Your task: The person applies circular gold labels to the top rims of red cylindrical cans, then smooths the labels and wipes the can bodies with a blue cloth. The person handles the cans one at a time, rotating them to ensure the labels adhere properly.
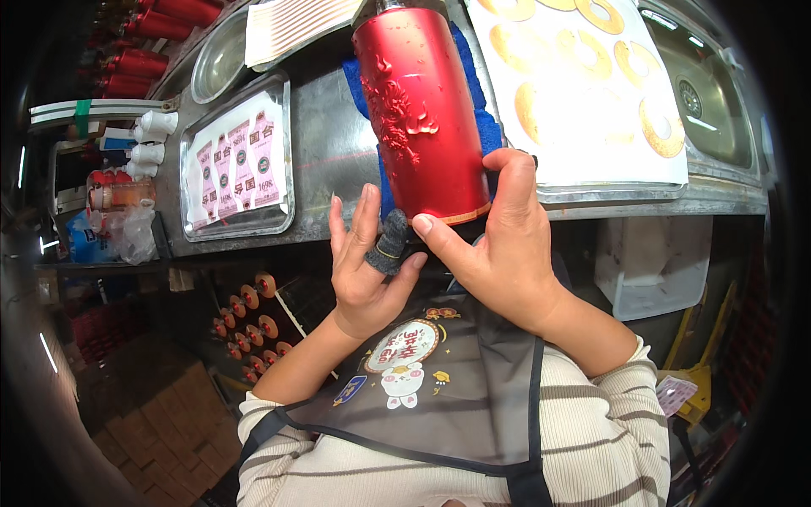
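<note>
A glossy red bottle with a raised dragon-like relief lies on a blue cloth, its base toward me. A thin gold band runs along the base edge. My right hand holds the bottle's base end, the thumb at the gold band and the bent forefinger against the right side. My left hand is just left of the base, its fingers apart. One of its fingers wears a dark grey finger cot close to the base edge; whether it touches is unclear.
A metal tray with pink-and-white labels stands at left. On the right lies a white sheet bearing gold ring stickers, beside a metal sink. A round metal bowl, small white bottles and further red bottles are at far left.
</note>
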Motion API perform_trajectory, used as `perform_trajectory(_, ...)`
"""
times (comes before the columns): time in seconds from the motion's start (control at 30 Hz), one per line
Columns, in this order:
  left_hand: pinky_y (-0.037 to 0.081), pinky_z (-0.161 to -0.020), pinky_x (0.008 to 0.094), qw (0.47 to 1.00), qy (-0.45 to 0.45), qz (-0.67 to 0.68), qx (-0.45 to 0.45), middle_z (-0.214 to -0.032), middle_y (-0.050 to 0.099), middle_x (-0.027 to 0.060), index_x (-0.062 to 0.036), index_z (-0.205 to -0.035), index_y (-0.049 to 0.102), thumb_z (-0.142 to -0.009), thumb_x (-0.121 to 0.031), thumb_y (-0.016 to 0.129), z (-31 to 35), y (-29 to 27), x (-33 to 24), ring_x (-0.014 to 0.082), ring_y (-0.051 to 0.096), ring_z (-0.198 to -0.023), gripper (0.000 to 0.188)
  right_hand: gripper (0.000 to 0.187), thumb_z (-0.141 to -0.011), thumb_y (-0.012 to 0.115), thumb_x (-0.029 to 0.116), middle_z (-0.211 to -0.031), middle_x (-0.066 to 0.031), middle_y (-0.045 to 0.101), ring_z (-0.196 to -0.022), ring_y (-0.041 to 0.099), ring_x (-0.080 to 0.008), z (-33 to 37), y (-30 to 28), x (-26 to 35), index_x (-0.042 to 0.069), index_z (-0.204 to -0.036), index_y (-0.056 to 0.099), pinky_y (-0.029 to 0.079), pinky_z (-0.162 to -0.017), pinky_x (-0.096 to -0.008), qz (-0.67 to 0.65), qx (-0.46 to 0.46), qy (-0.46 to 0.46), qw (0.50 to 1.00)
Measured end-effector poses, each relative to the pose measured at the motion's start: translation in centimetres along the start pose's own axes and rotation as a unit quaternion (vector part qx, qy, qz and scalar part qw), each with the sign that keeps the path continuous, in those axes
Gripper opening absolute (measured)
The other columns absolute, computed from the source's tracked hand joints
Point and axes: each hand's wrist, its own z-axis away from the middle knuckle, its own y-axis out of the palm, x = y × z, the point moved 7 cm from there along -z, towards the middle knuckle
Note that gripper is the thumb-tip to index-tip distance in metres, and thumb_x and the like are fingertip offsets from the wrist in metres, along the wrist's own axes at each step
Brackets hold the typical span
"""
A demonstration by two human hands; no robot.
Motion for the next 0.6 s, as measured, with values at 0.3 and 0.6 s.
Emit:
perform_trajectory(0.3,0.019,-0.115,0.0693,1.000,0.017,-0.021,0.000,-0.152,0.046,0.0304,0.0034,-0.121,0.069,-0.074,-0.007,0.083,-1.2,-0.2,-0.8,0.0464,0.047,-0.140,0.050,0.069,-0.083,0.079,0.036,-0.108,-0.0225,0.053,-0.086,0.064,-0.0408,0.1,-0.1,-0.2,0.001,-0.128,0.041,0.055,-0.070,-0.0475,-0.006,-0.014,-0.033,0.999)
perform_trajectory(0.6,0.019,-0.113,0.0713,0.996,0.060,-0.064,0.001,-0.151,0.045,0.0321,-0.0016,-0.112,0.073,-0.071,-0.009,0.084,-1.9,-0.3,-1.7,0.0498,0.046,-0.139,0.043,0.060,-0.086,0.076,0.032,-0.104,-0.0234,0.054,-0.082,0.064,-0.0426,0.1,-0.6,-0.5,0.000,-0.126,0.043,0.055,-0.069,-0.0477,-0.035,-0.016,-0.057,0.998)
